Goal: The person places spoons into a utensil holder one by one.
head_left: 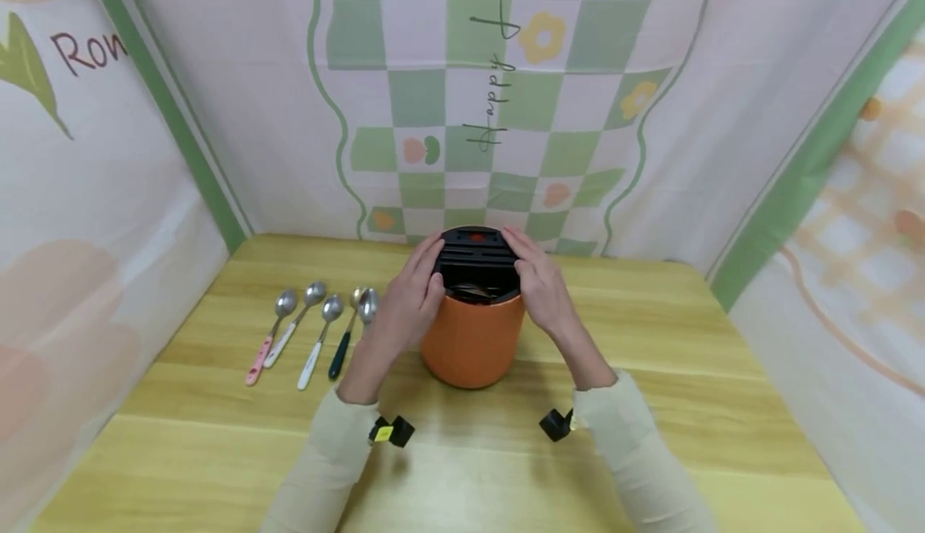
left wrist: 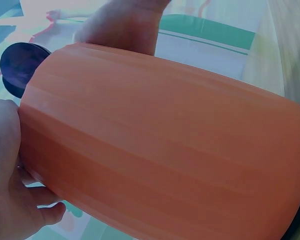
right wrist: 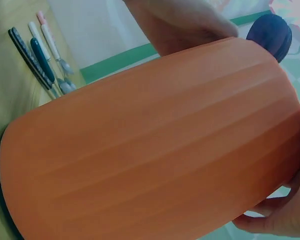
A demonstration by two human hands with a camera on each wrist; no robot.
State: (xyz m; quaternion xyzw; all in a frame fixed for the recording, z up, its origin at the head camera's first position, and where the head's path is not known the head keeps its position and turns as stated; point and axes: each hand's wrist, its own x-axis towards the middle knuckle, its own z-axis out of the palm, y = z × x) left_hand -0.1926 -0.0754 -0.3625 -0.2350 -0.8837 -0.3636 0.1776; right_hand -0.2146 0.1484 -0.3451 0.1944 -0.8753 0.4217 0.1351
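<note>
An orange round utensil holder (head_left: 473,344) stands upright on the table, with a black slotted top (head_left: 478,254) and a dark opening at its near side. My left hand (head_left: 405,308) holds the left side of its upper rim, thumb toward the front and fingers along the edge. On the opposite side my right hand (head_left: 543,286) holds the rim in the same way. In the left wrist view the ribbed orange wall (left wrist: 160,135) fills most of the picture, and a dark rounded piece (left wrist: 22,69) juts out beyond the rim.
Several spoons lie left of the holder, among them a pink-handled spoon (head_left: 260,360), a white-handled spoon (head_left: 311,364) and a dark-handled spoon (head_left: 340,355). Another spoon (head_left: 368,305) is partly hidden behind my left hand. A checked cloth (head_left: 477,99) hangs behind the wooden table (head_left: 643,340).
</note>
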